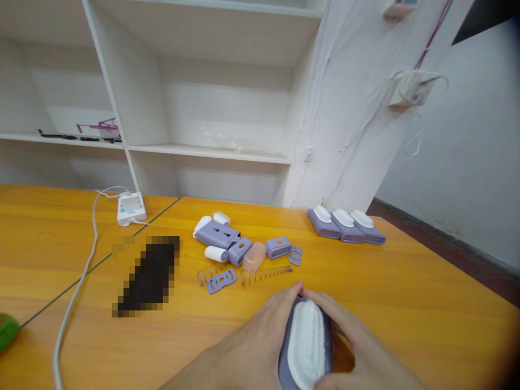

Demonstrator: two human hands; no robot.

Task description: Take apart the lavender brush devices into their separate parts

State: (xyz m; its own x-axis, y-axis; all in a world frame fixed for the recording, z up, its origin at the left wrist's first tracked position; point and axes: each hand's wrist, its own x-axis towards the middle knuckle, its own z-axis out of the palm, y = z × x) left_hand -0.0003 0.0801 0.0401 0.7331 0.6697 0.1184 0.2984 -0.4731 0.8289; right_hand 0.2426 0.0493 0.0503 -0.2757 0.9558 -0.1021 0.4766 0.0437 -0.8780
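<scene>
Case [284, 368] clasped between left hand [263, 330] and right hand [363, 346], white pad [307, 341] uppermost; springs [288, 268] beyond on table [406, 303].

My left hand [264, 330] extends forward from the lower centre, its back turned upward; the left forearm [193, 379] is bare. Most of its fingers are hidden from view. My right hand [365, 349] enters from the lower right, reaching forward and inward, its thumb [339, 381] lying low, partly cut off by the bottom edge. Both hands curve toward each other in a facing grip, forward tips close together; contact between the tips cannot be confirmed.
</scene>
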